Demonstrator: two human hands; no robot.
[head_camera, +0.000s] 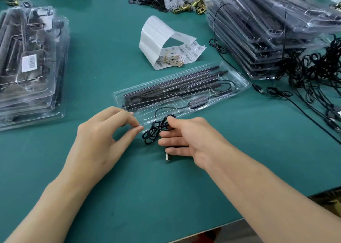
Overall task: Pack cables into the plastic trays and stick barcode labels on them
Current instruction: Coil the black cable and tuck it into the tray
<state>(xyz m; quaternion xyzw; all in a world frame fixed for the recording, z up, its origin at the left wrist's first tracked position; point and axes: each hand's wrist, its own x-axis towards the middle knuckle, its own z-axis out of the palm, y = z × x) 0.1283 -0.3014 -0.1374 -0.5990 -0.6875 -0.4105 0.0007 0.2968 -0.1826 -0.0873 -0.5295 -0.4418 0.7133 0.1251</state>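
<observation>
The green table (110, 58) carried a stack of filled trays (31, 67) at the left and a taller stack (276, 30) at the right, beside loose black cables (313, 73). One clear plastic tray (239, 80) lay at the centre, holding dark rods. A curled label strip (156, 39) stood just behind it. The left hand (99, 137) pinched the tray's near corner between thumb and forefinger. The right hand (188, 137) pinched the coiled cable (155, 130) at the tray's near edge, remaining fingers extended straight. The USB plug (168, 157) protruded beneath those fingers.
</observation>
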